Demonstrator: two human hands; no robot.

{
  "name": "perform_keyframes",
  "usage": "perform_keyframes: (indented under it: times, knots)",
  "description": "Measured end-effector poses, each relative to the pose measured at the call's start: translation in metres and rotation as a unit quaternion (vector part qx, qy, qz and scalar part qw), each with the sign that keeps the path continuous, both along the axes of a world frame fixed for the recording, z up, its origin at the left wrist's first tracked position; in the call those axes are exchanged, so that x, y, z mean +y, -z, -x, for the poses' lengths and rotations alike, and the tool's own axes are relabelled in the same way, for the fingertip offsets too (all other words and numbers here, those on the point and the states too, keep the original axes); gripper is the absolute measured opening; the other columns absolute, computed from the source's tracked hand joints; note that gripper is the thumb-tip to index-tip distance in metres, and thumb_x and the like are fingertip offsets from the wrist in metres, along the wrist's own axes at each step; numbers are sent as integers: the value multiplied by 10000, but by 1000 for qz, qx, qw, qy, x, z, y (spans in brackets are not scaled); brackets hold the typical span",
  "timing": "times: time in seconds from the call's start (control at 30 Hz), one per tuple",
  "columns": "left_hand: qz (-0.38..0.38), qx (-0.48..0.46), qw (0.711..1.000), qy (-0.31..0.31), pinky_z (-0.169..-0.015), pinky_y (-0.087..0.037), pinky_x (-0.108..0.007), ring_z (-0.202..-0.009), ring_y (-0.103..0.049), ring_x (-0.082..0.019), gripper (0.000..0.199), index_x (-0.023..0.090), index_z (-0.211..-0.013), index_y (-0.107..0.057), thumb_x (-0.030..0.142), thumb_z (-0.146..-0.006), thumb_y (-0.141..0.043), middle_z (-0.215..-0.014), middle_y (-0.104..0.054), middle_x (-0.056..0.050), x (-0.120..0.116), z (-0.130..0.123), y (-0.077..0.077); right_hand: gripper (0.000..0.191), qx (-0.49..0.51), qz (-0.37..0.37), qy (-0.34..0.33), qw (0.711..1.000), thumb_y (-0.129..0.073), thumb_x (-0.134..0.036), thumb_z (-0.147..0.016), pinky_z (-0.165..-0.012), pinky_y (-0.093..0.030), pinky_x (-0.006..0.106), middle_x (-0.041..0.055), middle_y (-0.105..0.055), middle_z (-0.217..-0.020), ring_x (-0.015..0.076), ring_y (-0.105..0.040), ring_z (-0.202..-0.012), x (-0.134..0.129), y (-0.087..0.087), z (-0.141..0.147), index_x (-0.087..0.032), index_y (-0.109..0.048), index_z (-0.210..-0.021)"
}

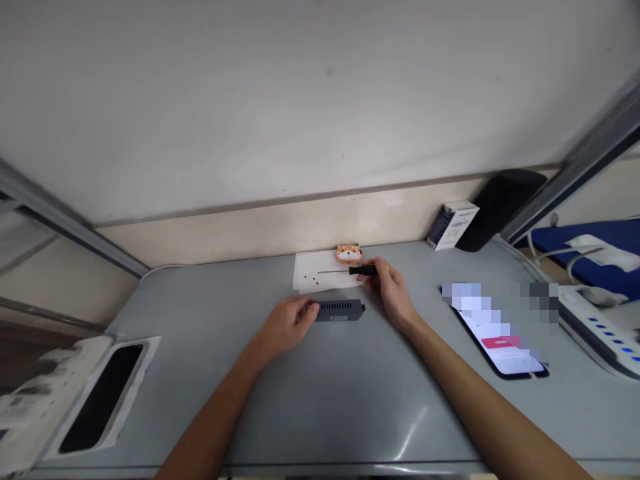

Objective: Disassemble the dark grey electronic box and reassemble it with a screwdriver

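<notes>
My left hand [289, 323] grips one end of a dark grey slotted box [341, 310], a small device with a row of vents and a pale label on its near side. In my right hand [389, 290] is a screwdriver [363, 270] with a black handle; its thin shaft points left over a white sheet of paper [327, 283]. Several tiny dark screws [314, 279] lie on that paper near the tip. Just behind the screwdriver sits an orange animal-face case [349, 253]. The fingertips under the handle are partly hidden.
To the right lies a lit smartphone [500, 343], with a white power strip [603, 333] beyond it. A small carton [453, 225] and a black cylinder [503, 207] stand by the wall. At the left, a dark phone-shaped slab [103, 397] rests on white material.
</notes>
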State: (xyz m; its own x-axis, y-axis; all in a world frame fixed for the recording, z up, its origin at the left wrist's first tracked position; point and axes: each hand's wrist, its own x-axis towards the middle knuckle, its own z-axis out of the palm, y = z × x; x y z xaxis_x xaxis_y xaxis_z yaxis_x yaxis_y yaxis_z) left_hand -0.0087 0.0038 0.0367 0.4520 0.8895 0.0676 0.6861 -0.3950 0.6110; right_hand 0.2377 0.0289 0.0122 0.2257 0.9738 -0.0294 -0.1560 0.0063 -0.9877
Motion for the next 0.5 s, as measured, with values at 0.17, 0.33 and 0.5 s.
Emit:
perform_keyframes:
  times: [0.17,0.33,0.5]
  knots:
    - [15,-31,999,-21,-667,-453,-306,-680,-574,-188,518,205,-725,-557,534,-1059,-338,-701,-622,-22,0,-2,2,461,97,-15,6,995,-628,-687,-823,-530,-370,307,5,-633,-578,152,-467,-512,-2,-6,-3,-228,-670,-815]
    - [-51,-96,994,-18,-853,-524,-332,-898,-668,-214,456,196,-1013,-666,443,-1088,-290,-954,-726,-76,0,4,-3,344,137,-8,-28,990,-694,-567,-796,-544,-382,308,4,-611,-575,153,-499,-529,-8,-9,-1,-230,-664,-729]
    - [-162,-96,981,50,-835,-552,-329,-851,-662,-193,250,195,-1121,-627,341,-1047,-438,-990,-710,-79,2,14,-5,380,134,-1,-54,990,-704,-603,-779,-525,-370,300,1,-614,-566,144,-484,-505,-9,-5,1,-227,-676,-727]
